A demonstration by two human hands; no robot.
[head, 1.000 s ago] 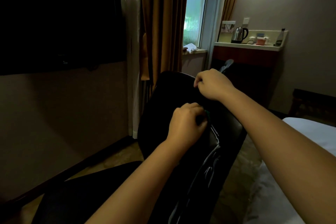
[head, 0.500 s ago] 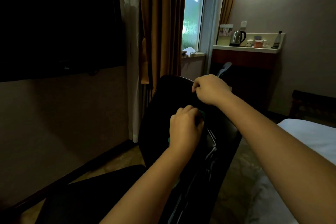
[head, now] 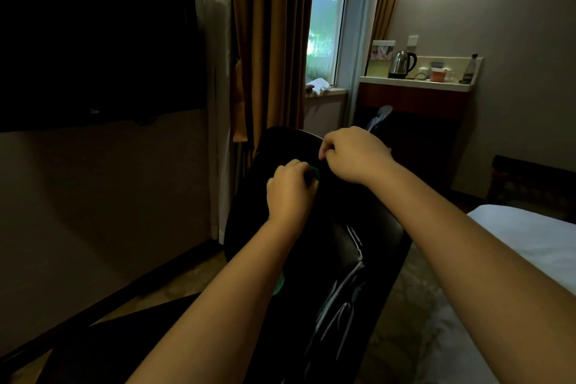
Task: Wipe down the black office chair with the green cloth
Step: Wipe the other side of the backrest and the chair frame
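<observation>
Mostly the room is dark, so much is hard to see. A big black TV [head: 93, 40] on the left wall is cut off by the picture's edge. The black office chair [head: 367, 221] fills the middle, and its seat and legs are lost in shadow. A white bed [head: 536, 237] shows only its corner at the right. The left hand [head: 290, 193] rests on the chair's back with its grip curled tight around the green cloth [head: 315, 172]. Only small green bits peek out, by the fingers and under the wrist. The right hand [head: 355, 156] is at the chair's top edge with curled fingers. I cannot tell what its grip pinches. A kettle [head: 402, 64] stands on the far surface [head: 414, 83].
</observation>
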